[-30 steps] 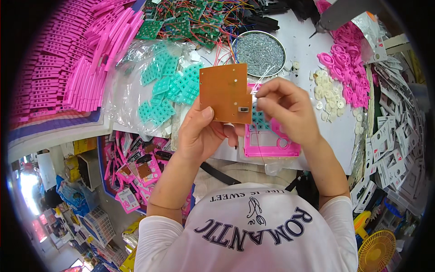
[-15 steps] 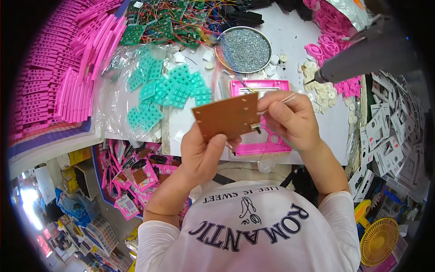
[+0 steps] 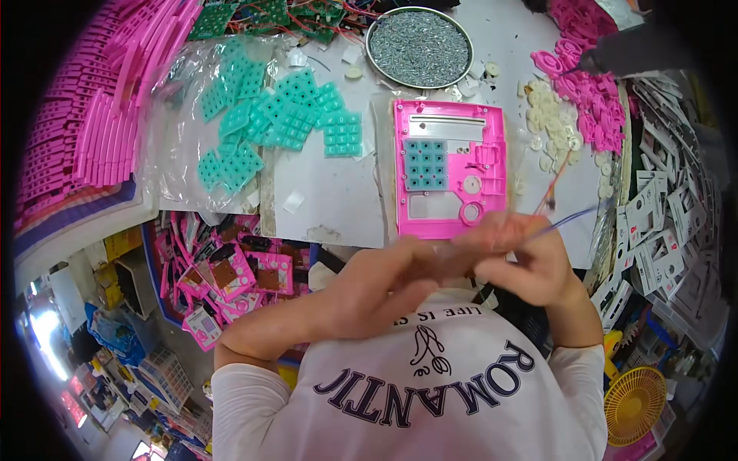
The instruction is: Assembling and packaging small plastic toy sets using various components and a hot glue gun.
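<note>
Counter: your white counter (image 3: 327, 207) has dark specks, its near edge worn at 8 o'clock from the pink casing.
Casing: the pink casing (image 3: 457, 163) lies flat before you.
Dish: your round dish (image 3: 419, 86), heaped with small silvery pieces (image 3: 419, 48), stands at 12.
Boards: you have green circuit boards (image 3: 265, 15) toward 10.
Keypads: teal keypads (image 3: 292, 127) spread between 9 and 10, some bare on the top, others on or in a clear bag (image 3: 173, 165).
Discs: your cream discs (image 3: 550, 127) lie near 2, just beside the heaped pink parts (image 3: 596, 115).
</note>
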{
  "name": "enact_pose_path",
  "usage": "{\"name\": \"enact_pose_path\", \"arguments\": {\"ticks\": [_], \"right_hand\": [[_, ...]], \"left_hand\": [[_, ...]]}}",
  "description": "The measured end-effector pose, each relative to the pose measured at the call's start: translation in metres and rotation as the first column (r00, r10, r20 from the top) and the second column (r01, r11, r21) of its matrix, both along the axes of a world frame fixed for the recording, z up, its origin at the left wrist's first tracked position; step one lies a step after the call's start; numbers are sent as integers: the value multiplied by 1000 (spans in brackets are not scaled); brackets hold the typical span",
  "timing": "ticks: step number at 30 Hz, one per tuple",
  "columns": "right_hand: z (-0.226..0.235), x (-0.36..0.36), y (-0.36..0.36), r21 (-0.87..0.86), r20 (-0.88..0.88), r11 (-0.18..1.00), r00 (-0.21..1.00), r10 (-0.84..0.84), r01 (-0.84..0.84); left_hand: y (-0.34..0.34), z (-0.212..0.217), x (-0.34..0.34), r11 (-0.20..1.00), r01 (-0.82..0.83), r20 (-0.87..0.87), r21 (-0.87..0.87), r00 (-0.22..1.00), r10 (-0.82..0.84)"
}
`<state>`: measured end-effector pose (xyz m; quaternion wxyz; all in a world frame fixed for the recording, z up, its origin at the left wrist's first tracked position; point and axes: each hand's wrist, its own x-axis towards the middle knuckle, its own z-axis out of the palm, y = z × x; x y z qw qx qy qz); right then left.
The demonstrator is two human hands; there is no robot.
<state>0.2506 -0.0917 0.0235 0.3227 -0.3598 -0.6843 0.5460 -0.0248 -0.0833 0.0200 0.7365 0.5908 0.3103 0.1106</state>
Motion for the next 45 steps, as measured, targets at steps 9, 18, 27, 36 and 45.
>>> {"name": "enact_pose_path", "arguments": {"ticks": [9, 18, 27, 36, 45], "right_hand": [[-30, -23, 62, -273, 83, 931, 970, -227, 242], [-18, -29, 80, -82, 439, 981, 890, -124, 177], [-14, -32, 85, 18, 533, 993, 839, -110, 119], [-8, -14, 74, -322, 149, 931, 980, -132, 174], [-15, -19, 79, -337, 279, 911, 949, -144, 237]], "left_hand": [[-13, -30, -4, 893, -215, 240, -395, 914, 326], [-9, -30, -1, 908, -182, 256, -377, 922, 291], [-8, -24, -8, 882, -188, 236, -432, 920, 312], [-7, -19, -4, 897, -146, 295, -418, 912, 286], [-2, -26, 1, 951, 9, 247, -308, 966, 71]]}}
